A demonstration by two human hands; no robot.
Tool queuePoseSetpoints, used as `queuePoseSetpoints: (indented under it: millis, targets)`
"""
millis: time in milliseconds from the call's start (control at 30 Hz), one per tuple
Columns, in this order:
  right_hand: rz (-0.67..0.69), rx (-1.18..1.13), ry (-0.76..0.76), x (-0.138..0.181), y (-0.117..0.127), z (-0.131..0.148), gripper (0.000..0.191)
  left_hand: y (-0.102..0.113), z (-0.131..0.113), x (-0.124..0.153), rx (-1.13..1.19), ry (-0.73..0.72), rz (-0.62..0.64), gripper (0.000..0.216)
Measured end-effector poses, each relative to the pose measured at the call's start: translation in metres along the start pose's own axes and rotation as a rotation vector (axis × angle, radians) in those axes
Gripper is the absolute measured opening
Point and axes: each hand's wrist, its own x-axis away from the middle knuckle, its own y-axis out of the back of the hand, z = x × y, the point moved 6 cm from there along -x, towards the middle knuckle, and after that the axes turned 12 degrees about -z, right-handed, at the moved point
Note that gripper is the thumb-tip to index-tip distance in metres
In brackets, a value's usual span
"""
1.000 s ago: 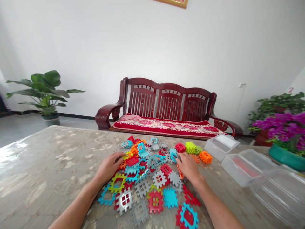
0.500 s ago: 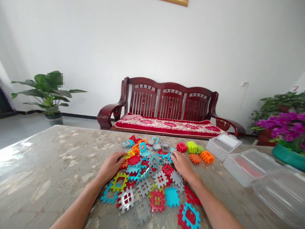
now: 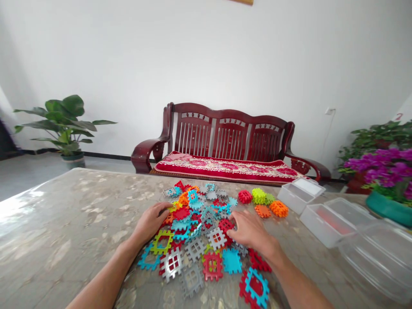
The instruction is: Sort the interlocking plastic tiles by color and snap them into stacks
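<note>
A heap of interlocking plastic tiles (image 3: pixel 195 249) in red, blue, grey, green and orange lies on the table between my two hands. At its left edge rests my left hand (image 3: pixel 153 219), fingers stretched out by the yellow-green and orange tiles. My right hand (image 3: pixel 249 228) is on the heap's right side, thumb and forefinger apart beside a red window tile (image 3: pixel 225 225). Whether its fingertips touch that tile I cannot tell. Nearer me are a red window tile with green behind it (image 3: pixel 213 266), a solid blue tile (image 3: pixel 231 261) and a blue frame tile (image 3: pixel 256 287) over red.
Sorted stacks stand right of the heap: red (image 3: pixel 245 196), yellow-green (image 3: pixel 259 195) and orange (image 3: pixel 278 208). Clear plastic boxes (image 3: pixel 325 234) and a lid (image 3: pixel 383 257) sit further right, near a pot of purple flowers (image 3: pixel 388 206). A wooden bench (image 3: pixel 222 133) stands behind the table (image 3: pixel 64 223).
My right hand has moved toward me and slightly right, from the blue tiles to beside the red window tile, and its thumb now spreads leftward. My left hand has stayed almost still.
</note>
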Motion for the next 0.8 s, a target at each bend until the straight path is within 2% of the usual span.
queuePoseSetpoints:
  millis: [167,333,500,667,800]
  targets:
    - [0.033,0.021,0.003,0.001,-0.006,0.005,0.032,0.000,0.000,0.000,-0.004,-0.006,-0.008,0.036]
    - [0.003,0.041,0.006,0.000,-0.010,0.012,0.030,0.000,0.001,0.000,-0.010,-0.012,-0.011,0.036]
    - [-0.025,0.045,-0.003,0.000,-0.005,0.014,0.037,-0.002,0.005,0.000,-0.009,-0.009,-0.007,0.037]
    - [-0.015,-0.227,-0.014,-0.007,0.004,0.001,0.041,-0.003,0.006,-0.001,0.005,-0.016,-0.010,0.036]
    - [-0.071,-0.678,-0.085,-0.025,0.008,-0.024,0.042,-0.002,0.003,-0.001,0.006,-0.013,-0.003,0.037]
